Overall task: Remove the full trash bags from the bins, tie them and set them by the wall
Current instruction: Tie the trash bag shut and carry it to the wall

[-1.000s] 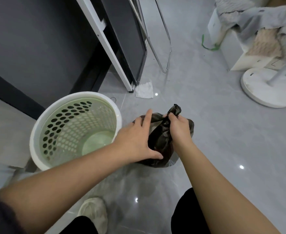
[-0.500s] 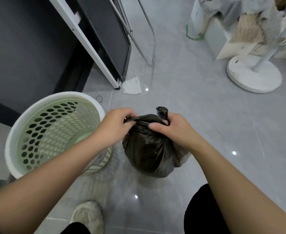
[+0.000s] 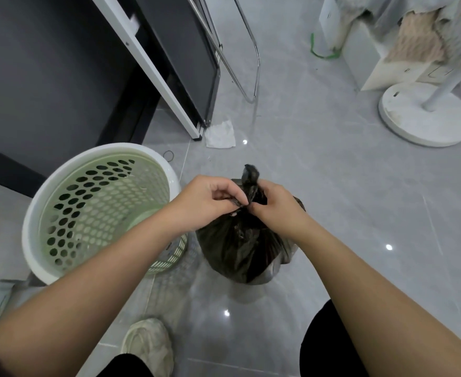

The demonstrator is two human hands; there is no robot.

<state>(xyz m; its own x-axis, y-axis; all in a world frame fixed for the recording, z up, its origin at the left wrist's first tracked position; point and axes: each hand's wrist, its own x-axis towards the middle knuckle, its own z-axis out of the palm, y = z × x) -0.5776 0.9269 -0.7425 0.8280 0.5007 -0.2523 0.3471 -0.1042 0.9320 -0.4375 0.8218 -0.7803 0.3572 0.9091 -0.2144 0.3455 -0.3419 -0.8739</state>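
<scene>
Both my hands have drawn in to the neck of the black trash bag (image 3: 240, 248). My left hand (image 3: 210, 202) pinches one twisted end and my right hand (image 3: 275, 205) curls round the other, knuckles touching, so I judge the knot half pulled. The full bag sits on the floor at centre frame, just right of the green bin (image 3: 126, 148), whose perforated inside shows nothing in it. Setting the bag by the wall comes next.

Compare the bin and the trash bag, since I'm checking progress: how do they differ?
The bin is pale green, stiff and full of holes; the trash bag is dark, soft and crumpled. The bin stands open; the trash bag bulges, its neck pinched by the left hand and right hand. Both sit on the floor.
</scene>
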